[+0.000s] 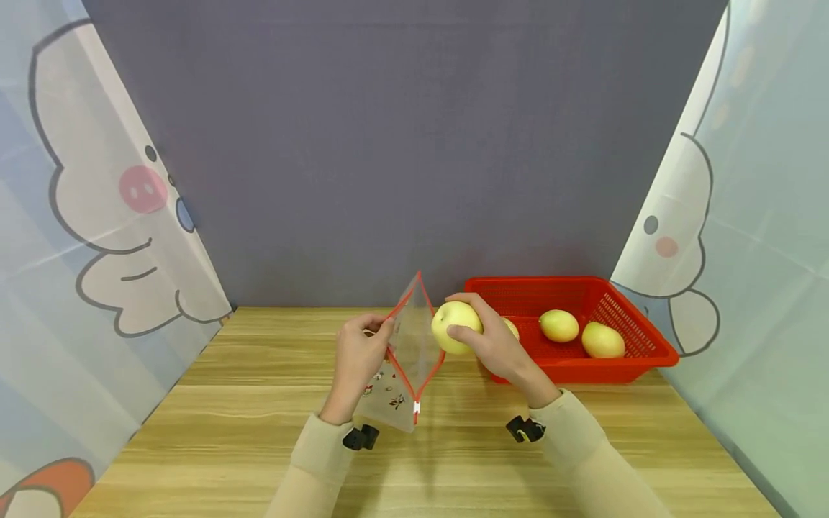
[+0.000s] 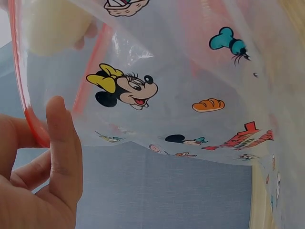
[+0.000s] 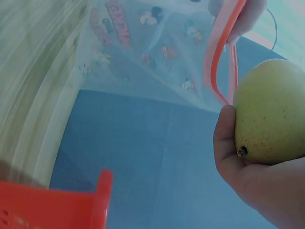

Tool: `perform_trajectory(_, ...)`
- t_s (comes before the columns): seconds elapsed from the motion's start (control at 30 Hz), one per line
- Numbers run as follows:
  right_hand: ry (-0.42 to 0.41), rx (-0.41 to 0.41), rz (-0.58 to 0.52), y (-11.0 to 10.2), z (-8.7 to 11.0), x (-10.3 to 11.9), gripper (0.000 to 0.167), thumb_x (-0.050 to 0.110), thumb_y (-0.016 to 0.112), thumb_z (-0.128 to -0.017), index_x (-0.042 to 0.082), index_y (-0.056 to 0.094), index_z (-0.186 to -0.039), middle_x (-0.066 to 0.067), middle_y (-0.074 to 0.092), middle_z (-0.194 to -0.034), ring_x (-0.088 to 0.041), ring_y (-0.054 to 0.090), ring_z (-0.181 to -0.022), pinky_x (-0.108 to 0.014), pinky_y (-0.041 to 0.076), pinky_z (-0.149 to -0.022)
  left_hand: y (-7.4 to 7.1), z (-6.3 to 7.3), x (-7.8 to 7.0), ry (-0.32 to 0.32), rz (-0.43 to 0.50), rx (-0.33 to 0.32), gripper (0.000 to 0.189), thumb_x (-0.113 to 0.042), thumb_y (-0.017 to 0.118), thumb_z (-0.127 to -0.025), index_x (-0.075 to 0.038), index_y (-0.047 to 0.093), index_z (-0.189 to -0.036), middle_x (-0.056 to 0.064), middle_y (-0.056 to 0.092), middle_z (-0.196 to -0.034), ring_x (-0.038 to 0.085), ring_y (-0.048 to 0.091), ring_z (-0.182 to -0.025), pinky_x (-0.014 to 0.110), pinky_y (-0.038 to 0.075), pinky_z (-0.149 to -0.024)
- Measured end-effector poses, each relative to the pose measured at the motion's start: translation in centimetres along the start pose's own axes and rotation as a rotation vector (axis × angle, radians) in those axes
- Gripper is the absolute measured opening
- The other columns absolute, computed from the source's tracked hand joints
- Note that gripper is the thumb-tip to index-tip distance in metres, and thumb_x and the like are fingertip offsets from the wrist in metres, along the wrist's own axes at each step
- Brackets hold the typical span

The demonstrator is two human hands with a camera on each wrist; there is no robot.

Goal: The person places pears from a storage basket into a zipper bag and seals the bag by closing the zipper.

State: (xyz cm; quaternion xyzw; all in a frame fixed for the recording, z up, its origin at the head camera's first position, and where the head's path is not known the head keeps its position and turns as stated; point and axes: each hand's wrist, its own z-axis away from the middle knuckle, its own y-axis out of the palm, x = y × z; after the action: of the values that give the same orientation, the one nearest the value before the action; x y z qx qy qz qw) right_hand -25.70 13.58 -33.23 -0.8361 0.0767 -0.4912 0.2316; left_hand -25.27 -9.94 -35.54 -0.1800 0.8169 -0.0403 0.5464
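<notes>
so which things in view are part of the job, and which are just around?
In the job:
bag, open, in the left hand
held fruit, in the right hand by the bag
basket with similar fruit, likely the supply

Just around:
table
backdrop
printed curtains

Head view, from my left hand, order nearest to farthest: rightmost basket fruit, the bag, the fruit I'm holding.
1. Bag, pinched by the left hand.
2. Held fruit, in the right hand.
3. Rightmost fruit, in the red basket.
</notes>
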Motion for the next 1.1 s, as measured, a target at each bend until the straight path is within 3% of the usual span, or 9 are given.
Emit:
perform_trajectory(0.23, -0.021, 0.060, -0.044, 1.4, 0.1, 0.1, 0.045, 0.023, 0.065, -0.094, 0.012, 0.055, -0.136, -0.008, 0.061, -0.122, -0.024, 0.059, -0.100, -0.041, 0.051, -0.086, 0.1, 0.0, 0.0, 0.007, -0.005, -0.003, 0.015, -0.015, 0.070, -0.097, -0.002, 0.078, -0.099, 0.013, 0.068, -0.082, 0.017, 0.067, -0.052, 0.033, 0.056, -0.044)
perform_trajectory(0.5, -0.079, 0.058, -0.069, 2.3, 0.7, 0.6, 0.046, 0.022, 0.067, -0.092, 0.011, 0.056, -0.136, -0.009, 0.061, -0.120, -0.025, 0.059, -0.100, -0.042, 0.052, -0.084, 0.1, 0.1, 0.0, 0.017, 0.010, 0.004, 0.015, -0.015, 0.069, -0.098, -0.002, 0.078, -0.098, 0.016, 0.068, -0.083, 0.017, 0.067, -0.052, 0.032, 0.057, -0.045)
perform_trajectory(0.63, -0.090, 0.069, -0.028, 2.8, 0.7, 1.0, 0.049, 0.024, 0.068, -0.091, 0.012, 0.056, -0.137, -0.007, 0.061, -0.124, -0.023, 0.059, -0.098, -0.040, 0.054, -0.080, 0.2, 0.1, 0.0, 0.020, 0.010, 0.005, 0.016, -0.015, 0.070, -0.097, -0.001, 0.077, -0.099, 0.019, 0.069, -0.084, 0.017, 0.066, -0.051, 0.032, 0.057, -0.045)
perform_trajectory(0.9, -0.053, 0.050, 0.061, 3.3, 0.5, 1.1, 0.053, 0.029, 0.073, -0.088, 0.015, 0.058, -0.136, -0.003, 0.061, -0.125, -0.021, 0.060, -0.093, -0.037, 0.055, -0.074, 0.2, 0.2, -0.1, 0.009, 0.023, 0.008, 0.016, -0.017, 0.071, -0.097, -0.003, 0.077, -0.098, 0.011, 0.068, -0.080, 0.018, 0.067, -0.051, 0.032, 0.057, -0.045)
perform_trajectory(1.1, 0.017, 0.035, 0.123, 3.4, 0.3, 1.0, 0.060, 0.037, 0.079, -0.084, 0.020, 0.059, -0.138, 0.002, 0.061, -0.127, -0.018, 0.060, -0.096, -0.036, 0.056, -0.076, 0.0, 0.2, -0.4, -0.004, 0.031, 0.008, 0.018, -0.017, 0.070, -0.097, -0.001, 0.078, -0.099, 0.017, 0.069, -0.083, 0.018, 0.065, -0.048, 0.033, 0.058, -0.045)
